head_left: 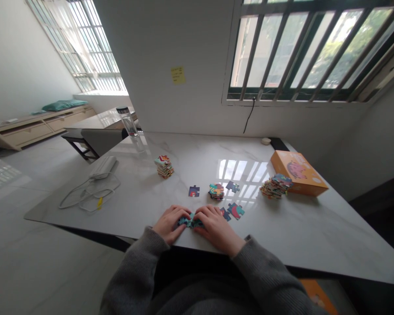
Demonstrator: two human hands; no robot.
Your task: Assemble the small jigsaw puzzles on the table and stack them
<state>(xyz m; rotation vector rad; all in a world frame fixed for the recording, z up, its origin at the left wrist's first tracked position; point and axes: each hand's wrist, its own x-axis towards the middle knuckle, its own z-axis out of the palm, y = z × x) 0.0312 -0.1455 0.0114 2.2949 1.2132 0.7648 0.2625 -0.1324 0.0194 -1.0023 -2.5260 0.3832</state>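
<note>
My left hand and my right hand meet near the front edge of the table. Their fingers are curled over teal and dark jigsaw puzzle pieces, mostly hidden beneath them. Whether those pieces are joined, I cannot tell. Beside my right fingers lie a red and teal puzzle piece and another partly covered one. Just beyond my hands are a small stack of puzzle pieces, a single dark piece with a red shape and a blue piece.
A taller stack of puzzle pieces stands at the left, and a leaning pile sits against an orange box on the right. A white power strip with its cable and a clear bottle occupy the left side of the white table.
</note>
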